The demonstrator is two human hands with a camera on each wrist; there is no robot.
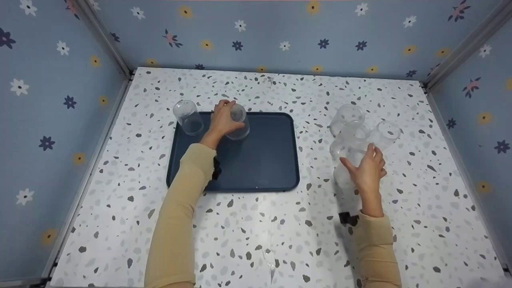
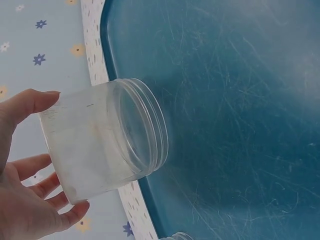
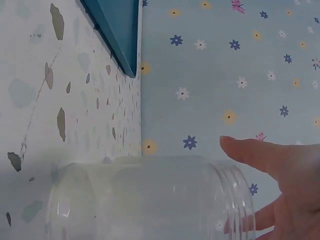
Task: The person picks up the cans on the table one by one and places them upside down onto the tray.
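Note:
On the dark blue tray (image 1: 264, 160), a clear plastic jar (image 2: 90, 140) stands mouth down, its threaded rim at the tray surface. My left hand (image 1: 225, 120) holds this jar around its base end, thumb on one side and fingers on the other. A second clear jar (image 1: 189, 118) stands at the tray's far left corner. My right hand (image 1: 367, 170) is over a cluster of clear jars right of the tray, thumb and fingers spread. In the right wrist view, the nearest jar (image 3: 145, 200) stands mouth up, the thumb apart from its threaded rim.
Other clear jars, such as one at the back (image 1: 348, 114) and one at the right (image 1: 386, 134), stand close together and partly overlap in view. The speckled table (image 1: 256, 232) is bordered by blue floral panels (image 1: 272, 36) at the back and sides.

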